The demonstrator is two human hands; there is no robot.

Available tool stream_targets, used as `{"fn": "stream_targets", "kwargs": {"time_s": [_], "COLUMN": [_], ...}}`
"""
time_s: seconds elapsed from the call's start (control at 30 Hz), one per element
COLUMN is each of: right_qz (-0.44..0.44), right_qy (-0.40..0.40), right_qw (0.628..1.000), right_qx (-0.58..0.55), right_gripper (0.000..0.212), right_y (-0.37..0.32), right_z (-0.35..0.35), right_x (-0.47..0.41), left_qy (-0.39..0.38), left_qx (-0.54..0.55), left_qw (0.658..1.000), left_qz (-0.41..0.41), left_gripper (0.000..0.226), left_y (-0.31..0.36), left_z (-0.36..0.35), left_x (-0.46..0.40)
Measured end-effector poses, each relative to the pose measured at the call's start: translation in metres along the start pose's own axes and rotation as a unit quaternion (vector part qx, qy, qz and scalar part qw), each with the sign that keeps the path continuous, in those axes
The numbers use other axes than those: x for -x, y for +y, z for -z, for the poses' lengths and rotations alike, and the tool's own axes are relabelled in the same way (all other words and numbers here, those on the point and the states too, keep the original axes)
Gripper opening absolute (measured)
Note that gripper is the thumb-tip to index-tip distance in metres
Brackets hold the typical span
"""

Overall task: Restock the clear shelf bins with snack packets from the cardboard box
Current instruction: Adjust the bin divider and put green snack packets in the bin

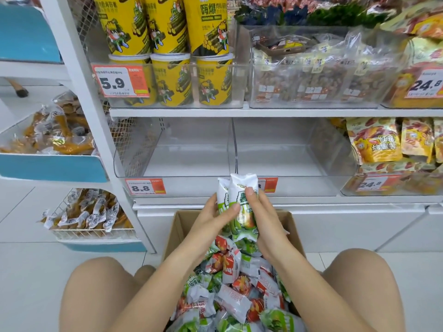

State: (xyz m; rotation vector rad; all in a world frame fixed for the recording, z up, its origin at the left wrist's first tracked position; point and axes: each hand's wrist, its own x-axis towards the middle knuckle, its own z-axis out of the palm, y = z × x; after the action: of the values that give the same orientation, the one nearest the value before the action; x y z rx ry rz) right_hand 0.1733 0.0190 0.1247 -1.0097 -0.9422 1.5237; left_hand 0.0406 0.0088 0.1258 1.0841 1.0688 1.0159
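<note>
While both hands close around a small bundle of green-and-white snack packets (pixel 241 207), the person crouches before a shop shelf, bare knees either side of an open cardboard box (pixel 178 226). The left hand (pixel 211 218) cups the bundle from the side, thumb laid across the front packet; the right hand (pixel 262 212) grips it from the other side, thumb pressed near the top. The packets stand upright, held above the far end of the box and just below the front lip of two clear shelf bins (pixel 235 164), one bearing an orange price tag (pixel 145 186) reading 8.8. A second tag is partly hidden behind the raised packets.

Inside the box lies a loose heap of more packets (pixel 230 283), glossy white wrappers printed in green or in red, tumbled at all angles. Forearms cross over part of the heap.

On the shelf above, yellow snack tubs (pixel 167 51) are stacked two high in a clear bin beside a 5.9 tag, with bagged nuts (pixel 309 75) in the neighbouring bin. To the right of the two bins sit yellow bags (pixel 374 142) behind a 24.8 tag. At the left, a wire basket (pixel 96 232) holds small wrapped snacks near the tiled floor.
</note>
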Motion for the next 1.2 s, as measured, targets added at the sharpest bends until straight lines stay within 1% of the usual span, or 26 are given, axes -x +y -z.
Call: {"fn": "stream_targets", "kwargs": {"time_s": [0.07,0.13,0.17,0.2,0.27,0.3,0.33,0.4,0.43,0.47,0.53,0.57,0.63,0.67,0.73,0.77,0.8,0.83,0.87,0.9,0.93,0.97,1.03,1.1,1.13,1.2], "right_qz": [0.017,0.007,0.004,0.001,-0.032,-0.053,-0.069,-0.073,-0.064,-0.054,-0.040,-0.034,-0.019,-0.011,-0.005,-0.005,-0.005,-0.002,0.007,0.017,0.027,0.034,0.043,0.053,0.058,0.069], "right_qy": [-0.003,-0.006,-0.007,-0.008,-0.013,-0.033,-0.067,-0.126,-0.140,-0.144,-0.138,-0.127,-0.096,-0.086,-0.080,-0.079,-0.073,-0.060,-0.040,-0.022,-0.011,-0.006,0.000,0.008,0.013,0.028], "right_qw": [1.000,1.000,1.000,0.999,0.998,0.995,0.992,0.985,0.983,0.984,0.986,0.988,0.990,0.990,0.988,0.987,0.987,0.986,0.986,0.985,0.985,0.983,0.980,0.979,0.978,0.976], "right_qx": [0.020,0.028,0.029,0.033,0.061,0.077,0.087,0.095,0.097,0.095,0.087,0.085,0.099,0.110,0.129,0.139,0.146,0.154,0.162,0.169,0.173,0.178,0.192,0.198,0.200,0.207], "right_gripper": [0.039,0.046,0.054,0.067,0.103,0.113,0.111,0.089,0.083,0.082,0.078,0.076,0.078,0.078,0.077,0.076,0.076,0.077,0.078,0.079,0.079,0.079,0.076,0.071,0.068,0.059], "right_y": [0.000,0.002,0.002,0.001,-0.003,-0.007,-0.012,-0.023,-0.029,-0.033,-0.040,-0.043,-0.046,-0.047,-0.051,-0.055,-0.058,-0.064,-0.069,-0.075,-0.080,-0.084,-0.088,-0.085,-0.081,-0.073], "right_z": [-0.001,0.003,0.005,0.008,0.016,0.021,0.028,0.041,0.046,0.051,0.057,0.059,0.063,0.065,0.068,0.070,0.073,0.076,0.081,0.086,0.090,0.092,0.096,0.098,0.100,0.104], "right_x": [-0.001,-0.003,-0.003,-0.005,-0.009,-0.011,-0.014,-0.017,-0.018,-0.019,-0.024,-0.028,-0.039,-0.044,-0.053,-0.059,-0.066,-0.075,-0.087,-0.099,-0.111,-0.122,-0.141,-0.154,-0.158,-0.163], "left_qy": [-0.007,-0.010,-0.007,0.004,0.020,0.016,0.002,-0.041,-0.064,-0.081,-0.091,-0.081,-0.050,-0.051,-0.083,-0.080,-0.044,0.021,0.094,0.150,0.174,0.168,0.117,0.085,0.085,0.106], "left_qx": [-0.022,-0.031,-0.031,-0.030,-0.031,-0.032,-0.032,-0.049,-0.062,-0.081,-0.132,-0.173,-0.278,-0.314,-0.329,-0.327,-0.338,-0.364,-0.404,-0.447,-0.484,-0.515,-0.576,-0.632,-0.645,-0.641], "left_qw": [1.000,0.999,0.999,0.999,0.999,0.999,0.999,0.997,0.995,0.992,0.985,0.978,0.953,0.941,0.934,0.936,0.934,0.925,0.904,0.878,0.857,0.840,0.808,0.769,0.759,0.760], "left_qz": [-0.013,-0.021,-0.025,-0.028,-0.037,-0.041,-0.044,-0.042,-0.045,-0.049,-0.064,-0.080,-0.108,-0.115,-0.109,-0.104,-0.105,-0.108,-0.103,-0.081,-0.047,-0.013,0.025,0.031,0.027,0.023], "left_gripper": [0.061,0.060,0.057,0.052,0.042,0.041,0.046,0.065,0.069,0.068,0.062,0.064,0.074,0.076,0.079,0.080,0.080,0.077,0.070,0.065,0.064,0.065,0.063,0.050,0.044,0.043], "left_y": [-0.001,-0.002,-0.001,-0.002,-0.003,-0.003,-0.003,0.000,0.004,0.008,0.018,0.022,0.030,0.032,0.035,0.036,0.034,0.033,0.033,0.033,0.034,0.034,0.031,0.026,0.022,0.013], "left_z": [-0.003,-0.006,-0.009,-0.012,-0.016,-0.017,-0.017,-0.015,-0.015,-0.016,-0.020,-0.022,-0.022,-0.020,-0.015,-0.011,-0.005,0.002,0.008,0.012,0.014,0.013,0.006,-0.005,-0.008,-0.011], "left_x": [-0.002,-0.004,-0.004,-0.005,-0.007,-0.009,-0.012,-0.018,-0.022,-0.026,-0.035,-0.041,-0.055,-0.062,-0.074,-0.081,-0.089,-0.100,-0.112,-0.124,-0.136,-0.148,-0.166,-0.175,-0.177,-0.178]}}
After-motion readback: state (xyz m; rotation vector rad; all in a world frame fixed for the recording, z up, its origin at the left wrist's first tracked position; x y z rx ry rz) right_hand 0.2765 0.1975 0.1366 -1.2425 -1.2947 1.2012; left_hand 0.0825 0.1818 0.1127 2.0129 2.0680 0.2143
